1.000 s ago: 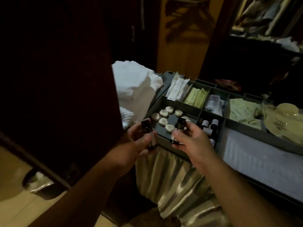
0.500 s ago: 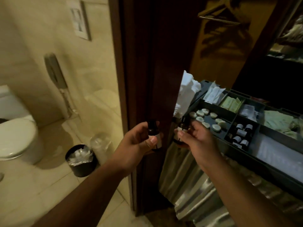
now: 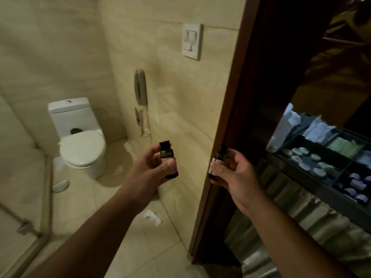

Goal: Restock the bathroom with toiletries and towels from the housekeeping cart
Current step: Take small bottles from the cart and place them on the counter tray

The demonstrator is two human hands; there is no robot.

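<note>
Two small dark bottles are up in front of me, one per hand, both upright. My left hand point(image 3: 148, 169) pinches the left bottle point(image 3: 168, 157) between thumb and fingers, its black cap clear above them, out over the bathroom floor. My right hand point(image 3: 234, 173) is curled round the right bottle point(image 3: 217, 163), with the thumb on its pale label, level with the dark wooden door frame point(image 3: 230, 97). The two bottles are near each other but apart.

To the right stands the cart tray point(image 3: 329, 192), with round soaps point(image 3: 305, 157) in one compartment and more capped bottles point(image 3: 355, 185) in the next. Beyond the left hand I see the toilet point(image 3: 80, 141), a wall phone point(image 3: 140, 89) and a switch plate point(image 3: 191, 41). A paper scrap point(image 3: 152, 217) lies on the tiles.
</note>
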